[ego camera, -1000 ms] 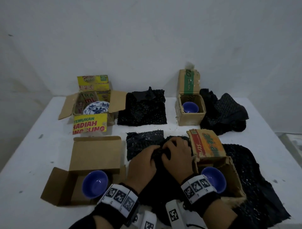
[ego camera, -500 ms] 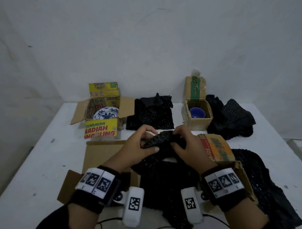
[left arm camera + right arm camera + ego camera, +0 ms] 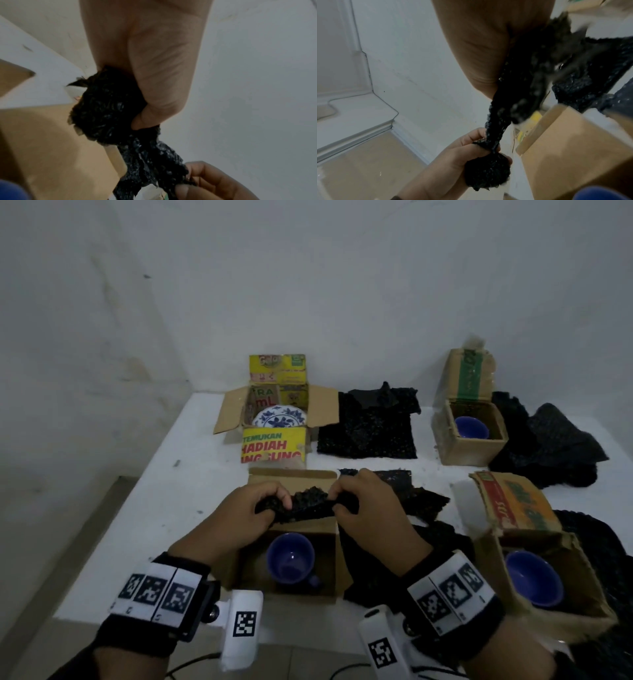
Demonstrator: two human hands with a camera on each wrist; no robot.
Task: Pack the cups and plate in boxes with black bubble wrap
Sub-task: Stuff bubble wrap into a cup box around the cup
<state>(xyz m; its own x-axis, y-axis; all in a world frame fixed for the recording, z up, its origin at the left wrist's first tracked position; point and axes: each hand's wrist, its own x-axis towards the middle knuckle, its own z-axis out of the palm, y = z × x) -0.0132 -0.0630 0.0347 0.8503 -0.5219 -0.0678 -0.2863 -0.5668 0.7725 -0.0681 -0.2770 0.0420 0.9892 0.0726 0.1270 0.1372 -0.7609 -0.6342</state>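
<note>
Both hands hold a crumpled strip of black bubble wrap (image 3: 305, 503) above an open brown box (image 3: 294, 484) with a blue cup (image 3: 291, 558) inside. My left hand (image 3: 260, 508) grips the strip's left end, bunched into a ball (image 3: 104, 108) in its fingers. My right hand (image 3: 356, 505) grips the right end, and the wrap (image 3: 522, 83) trails out from under its palm. A second blue cup (image 3: 532, 578) sits in the near right box (image 3: 589, 587), a third (image 3: 471, 428) in the far right box (image 3: 469, 448). A blue-and-white plate (image 3: 279, 417) lies in the yellow printed box (image 3: 274, 446).
More black bubble wrap lies about: a flat sheet (image 3: 368, 426) at the back centre, a heap (image 3: 548, 443) at the back right, sheets (image 3: 424, 501) between the near boxes and under the near right box. The table's left edge (image 3: 137, 491) drops to the floor.
Both hands lifted the wrap off the table centre and carried it left, over the near left box with the cup. The head view has shifted left too.
</note>
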